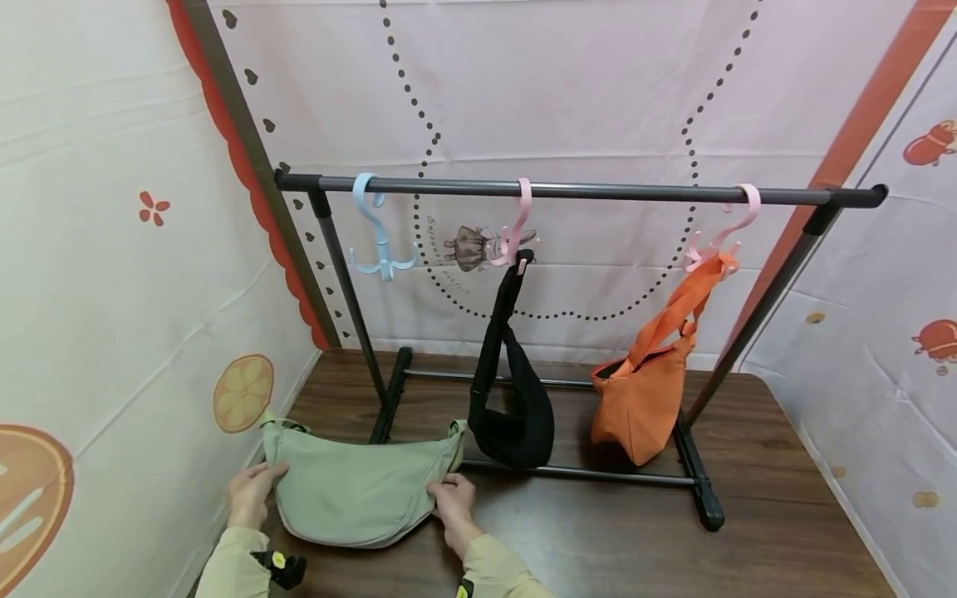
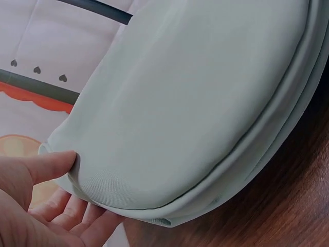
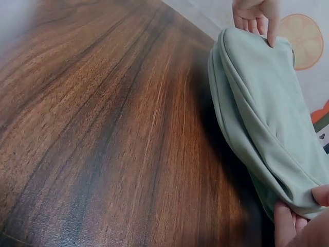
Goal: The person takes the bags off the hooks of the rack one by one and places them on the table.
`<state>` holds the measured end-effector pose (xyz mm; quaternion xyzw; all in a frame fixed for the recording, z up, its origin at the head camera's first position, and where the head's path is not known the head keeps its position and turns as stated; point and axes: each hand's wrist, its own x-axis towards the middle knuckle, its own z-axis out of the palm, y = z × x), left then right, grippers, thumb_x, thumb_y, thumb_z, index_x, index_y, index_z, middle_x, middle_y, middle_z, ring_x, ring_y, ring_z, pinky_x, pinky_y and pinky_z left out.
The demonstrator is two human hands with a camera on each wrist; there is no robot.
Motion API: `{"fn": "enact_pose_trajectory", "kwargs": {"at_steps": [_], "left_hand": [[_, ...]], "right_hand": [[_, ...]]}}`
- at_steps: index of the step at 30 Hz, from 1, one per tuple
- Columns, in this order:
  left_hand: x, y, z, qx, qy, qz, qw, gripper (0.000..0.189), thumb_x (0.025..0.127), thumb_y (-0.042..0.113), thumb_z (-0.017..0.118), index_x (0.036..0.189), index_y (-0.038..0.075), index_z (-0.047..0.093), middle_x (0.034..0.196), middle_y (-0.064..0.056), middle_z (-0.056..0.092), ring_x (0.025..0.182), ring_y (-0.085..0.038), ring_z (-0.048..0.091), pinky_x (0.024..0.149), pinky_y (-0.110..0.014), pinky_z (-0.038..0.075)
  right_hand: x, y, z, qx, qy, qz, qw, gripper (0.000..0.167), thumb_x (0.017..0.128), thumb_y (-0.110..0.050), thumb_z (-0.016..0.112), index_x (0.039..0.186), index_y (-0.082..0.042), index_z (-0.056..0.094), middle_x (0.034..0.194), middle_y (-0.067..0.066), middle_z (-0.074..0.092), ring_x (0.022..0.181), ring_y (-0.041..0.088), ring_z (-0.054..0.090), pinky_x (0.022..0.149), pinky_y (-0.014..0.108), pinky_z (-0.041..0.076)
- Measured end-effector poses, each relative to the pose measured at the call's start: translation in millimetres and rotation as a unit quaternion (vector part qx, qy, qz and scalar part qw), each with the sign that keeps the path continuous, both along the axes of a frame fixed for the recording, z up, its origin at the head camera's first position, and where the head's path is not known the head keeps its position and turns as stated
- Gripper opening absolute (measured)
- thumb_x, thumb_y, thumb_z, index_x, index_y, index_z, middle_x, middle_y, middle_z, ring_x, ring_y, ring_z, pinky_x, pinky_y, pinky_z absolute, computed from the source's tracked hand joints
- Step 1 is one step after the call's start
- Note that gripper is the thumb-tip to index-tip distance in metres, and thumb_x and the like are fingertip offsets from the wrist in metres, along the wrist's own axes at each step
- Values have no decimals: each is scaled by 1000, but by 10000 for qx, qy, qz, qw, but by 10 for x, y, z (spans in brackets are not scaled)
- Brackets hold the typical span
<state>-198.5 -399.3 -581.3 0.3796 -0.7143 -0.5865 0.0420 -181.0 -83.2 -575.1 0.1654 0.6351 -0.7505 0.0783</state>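
A brown table point(image 1: 598, 540) is being bordered by patterned cloth point(image 1: 553, 100) at left, back and right, its far right corner being rounded; its top is being streaked by dark grain; on it a black rack point(image 1: 635, 192) is being carried, its weight being borne by a left foot point(image 1: 391, 394) and a right foot point(image 1: 699, 490); these are being joined by a rear bar point(image 1: 568, 383) and a front bar point(image 1: 598, 475); the left front is being partly covered by the green bag point(image 1: 351, 486), though whether the wood is being touched cannot be told.
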Motion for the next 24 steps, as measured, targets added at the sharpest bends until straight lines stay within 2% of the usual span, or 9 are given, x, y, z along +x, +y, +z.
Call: {"fn": "enact_pose_trajectory", "kwargs": {"at_steps": [2, 4, 6, 9, 13, 16, 19, 20, 24], "left_hand": [[31, 138, 198, 63, -61, -33, 10000, 71, 80, 25, 67, 135, -7, 34, 139, -28, 31, 121, -40, 37, 68, -39, 51], [47, 232, 312, 84, -52, -42, 9999, 69, 81, 20, 64, 135, -9, 32, 139, -30, 28, 124, -43, 32, 89, -51, 43], [55, 287, 365, 47, -33, -52, 10000, 68, 82, 19, 62, 135, -11, 30, 139, -33, 26, 125, -45, 28, 100, -55, 29], [47, 321, 351, -58, -9, -20, 10000, 62, 84, 16, 58, 134, -11, 32, 138, -32, 27, 125, -45, 28, 101, -54, 27], [41, 343, 277, -291, 100, 64, 9995, 56, 85, 12, 55, 131, -13, 35, 134, -34, 32, 123, -45, 31, 100, -53, 30], [45, 357, 223, -454, 171, 159, 9987, 53, 85, 10, 56, 129, -15, 38, 130, -35, 37, 119, -46, 36, 77, -44, 48], [44, 364, 178, -590, 207, 238, 9978, 51, 84, 9, 57, 126, -15, 42, 126, -34, 41, 113, -45, 41, 53, -22, 41], [42, 365, 164, -617, 221, 255, 9975, 50, 83, 9, 57, 125, -14, 44, 125, -34, 43, 112, -44, 43, 50, -17, 36], [41, 367, 116, -755, 360, 226, 9962, 47, 83, 9, 58, 122, -14, 47, 122, -34, 44, 109, -44, 44, 56, -25, 42]], "right_hand": [[-8, -5, -18, 68, 74, -170, 9998, 19, 72, 1, 64, 89, 6, 59, 74, 5, 60, 61, 13, 56, 51, 28, 48], [-16, -8, -32, 195, 118, -302, 9993, 17, 70, 1, 65, 85, 5, 58, 71, 4, 59, 59, 13, 55, 49, 27, 48], [-24, -13, -49, 332, 122, -402, 9986, 16, 69, 1, 66, 82, 4, 58, 69, 4, 59, 58, 13, 55, 47, 27, 48], [-32, -22, -65, 519, 57, -486, 9975, 15, 68, 0, 68, 78, 2, 58, 69, 5, 56, 57, 14, 54, 46, 27, 48], [-36, -44, -86, 656, -63, -497, 9966, 14, 69, -1, 69, 77, 0, 58, 71, 6, 54, 56, 15, 52, 45, 26, 47], [-37, -61, -94, 774, -47, -531, 9956, 14, 68, 0, 69, 75, 0, 57, 70, 6, 52, 55, 15, 52, 44, 27, 47], [-41, -73, -94, 1008, 5, -619, 9930, 14, 66, 0, 70, 72, -1, 57, 67, 4, 52, 54, 15, 51, 43, 26, 47], [-44, -75, -94, 1081, 5, -644, 9921, 14, 66, 0, 70, 71, -1, 57, 66, 4, 52, 54, 15, 51, 42, 26, 47], [-57, -75, -94, 1282, 25, -672, 9895, 15, 65, 1, 71, 70, -1, 57, 63, 4, 55, 53, 15, 52, 42, 26, 48]]}}
